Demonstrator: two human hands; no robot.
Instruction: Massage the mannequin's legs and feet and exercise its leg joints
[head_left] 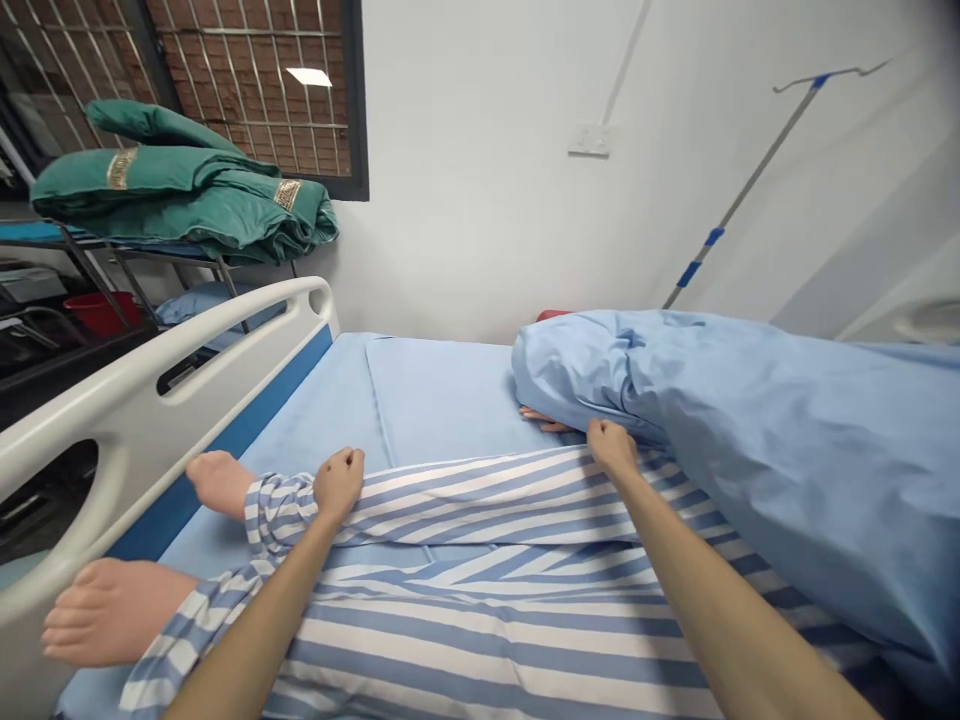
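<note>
A figure in blue-and-white striped pyjama trousers [480, 500] lies on the hospital bed, its bare feet [112, 610] near the white footboard. My left hand [339, 482] is closed in a fist on the striped trouser leg close to the ankle. My right hand [611, 447] is closed on the same leg higher up, at the edge of a light blue blanket [750, 420] that covers the upper body. A hand of the figure [544, 420] peeks out under the blanket.
The white footboard [150, 400] with cut-out grips runs along the left. Folded green blankets [187, 185] lie on a rack behind it, a red basin [101, 310] below. An IV pole [750, 180] leans at the white wall. The light blue sheet [435, 390] covers the mattress.
</note>
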